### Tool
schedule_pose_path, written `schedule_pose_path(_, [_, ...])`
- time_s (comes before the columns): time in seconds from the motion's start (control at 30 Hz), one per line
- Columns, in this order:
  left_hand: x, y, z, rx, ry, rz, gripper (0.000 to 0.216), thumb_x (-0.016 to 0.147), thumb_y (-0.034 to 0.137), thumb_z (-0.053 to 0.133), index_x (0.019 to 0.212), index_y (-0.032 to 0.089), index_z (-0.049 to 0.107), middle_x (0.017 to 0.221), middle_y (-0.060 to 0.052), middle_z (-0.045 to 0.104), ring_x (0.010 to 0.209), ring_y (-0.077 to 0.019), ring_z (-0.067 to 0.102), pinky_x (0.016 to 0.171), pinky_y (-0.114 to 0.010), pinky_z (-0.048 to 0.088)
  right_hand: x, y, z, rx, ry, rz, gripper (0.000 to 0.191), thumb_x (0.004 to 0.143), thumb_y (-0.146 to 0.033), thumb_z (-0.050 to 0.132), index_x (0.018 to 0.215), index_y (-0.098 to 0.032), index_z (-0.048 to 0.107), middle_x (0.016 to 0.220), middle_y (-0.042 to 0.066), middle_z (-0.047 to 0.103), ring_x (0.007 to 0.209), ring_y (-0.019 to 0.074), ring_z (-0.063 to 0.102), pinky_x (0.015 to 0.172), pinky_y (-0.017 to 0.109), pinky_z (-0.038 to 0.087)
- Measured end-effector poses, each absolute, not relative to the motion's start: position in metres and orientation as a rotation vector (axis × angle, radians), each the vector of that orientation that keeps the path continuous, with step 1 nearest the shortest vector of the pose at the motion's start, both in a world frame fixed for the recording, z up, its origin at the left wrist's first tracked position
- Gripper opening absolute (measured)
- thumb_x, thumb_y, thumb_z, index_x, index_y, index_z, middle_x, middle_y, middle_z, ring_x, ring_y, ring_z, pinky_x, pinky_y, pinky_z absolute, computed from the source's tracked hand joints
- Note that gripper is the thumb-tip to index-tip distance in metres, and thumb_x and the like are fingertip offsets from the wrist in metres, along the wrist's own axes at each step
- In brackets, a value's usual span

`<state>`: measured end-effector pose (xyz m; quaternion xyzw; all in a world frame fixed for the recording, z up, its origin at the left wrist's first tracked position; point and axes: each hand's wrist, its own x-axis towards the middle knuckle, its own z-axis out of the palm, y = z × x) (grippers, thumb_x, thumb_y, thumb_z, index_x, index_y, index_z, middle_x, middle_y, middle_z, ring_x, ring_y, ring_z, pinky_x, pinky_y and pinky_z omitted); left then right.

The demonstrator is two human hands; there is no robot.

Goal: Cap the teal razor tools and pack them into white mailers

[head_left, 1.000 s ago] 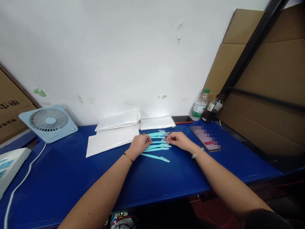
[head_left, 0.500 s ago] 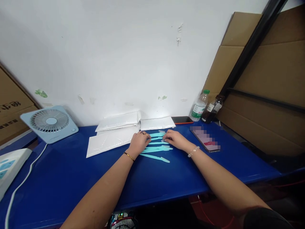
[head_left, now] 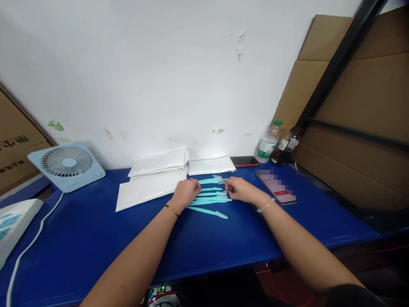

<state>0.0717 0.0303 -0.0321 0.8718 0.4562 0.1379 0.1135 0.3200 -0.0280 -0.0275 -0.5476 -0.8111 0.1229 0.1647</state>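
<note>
My left hand (head_left: 185,192) and right hand (head_left: 240,189) rest curled on either end of the row of slim turquoise plastic sticks (head_left: 211,197) on the blue table (head_left: 96,238), fingertips hiding the ends, so I cannot tell whether either actually grips one.

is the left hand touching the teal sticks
Touching. The head view shows the left hand with fingertips resting on the left ends of the teal sticks.
</note>
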Motion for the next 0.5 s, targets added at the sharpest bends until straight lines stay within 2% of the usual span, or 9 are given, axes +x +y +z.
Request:
schedule_pose_path(0.1, [0.072, 0.03, -0.032, 2.557, 1.343, 0.402, 0.011, 0.081, 0.029, 0.058, 0.079, 0.02, 0.066, 0.084, -0.002, 0.069, 0.077, -0.0173, 0.062, 0.066, -0.026, 0.041, 0.324, -0.028, -0.029, -1.544, -2.252, 0.399, 0.007, 0.07, -0.011, 0.056, 0.072, -0.018, 0.057, 0.073, 0.002, 0.057, 0.064, 0.0135, 0.051, 0.057, 0.023, 0.037])
schedule_pose_path(0.27, [0.072, 0.03, -0.031, 2.558, 1.339, 0.4, 0.011, 0.081, 0.028, 0.058, 0.079, 0.02, 0.066, 0.083, -0.002, 0.069, 0.077, -0.0175, 0.062, 0.066, -0.026, 0.041, 0.332, -0.027, -0.035, -1.416, -2.028, 0.617, 0.022, 0.076, -0.018, 0.056, 0.097, -0.019, 0.063, 0.074, 0.001, 0.061, 0.062, 0.0128, 0.053, 0.059, 0.024, 0.042])
schedule_pose_path(0.4, [0.072, 0.03, -0.032, 2.55, 1.335, 0.397, 0.011, 0.081, 0.029, 0.059, 0.08, 0.02, 0.066, 0.084, -0.003, 0.069, 0.077, -0.0172, 0.062, 0.066, -0.025, 0.042, 0.333, -0.025, -0.038, -1.324, -1.814, 0.86, 0.018, 0.079, -0.03, 0.06, 0.09, -0.016, 0.064, 0.076, 0.004, 0.066, 0.069, 0.0152, 0.061, 0.066, 0.027, 0.048])
schedule_pose_path(0.5, [0.072, 0.031, -0.033, 2.553, 1.316, 0.406, 0.012, 0.081, 0.029, 0.058, 0.08, 0.02, 0.066, 0.083, -0.003, 0.069, 0.076, -0.0168, 0.062, 0.066, -0.025, 0.041, 0.331, -0.022, -0.041, -1.369, -1.836, 0.794, 0.019, 0.076, -0.035, 0.064, 0.081, -0.017, 0.066, 0.079, 0.005, 0.068, 0.07, 0.0161, 0.06, 0.065, 0.028, 0.047])
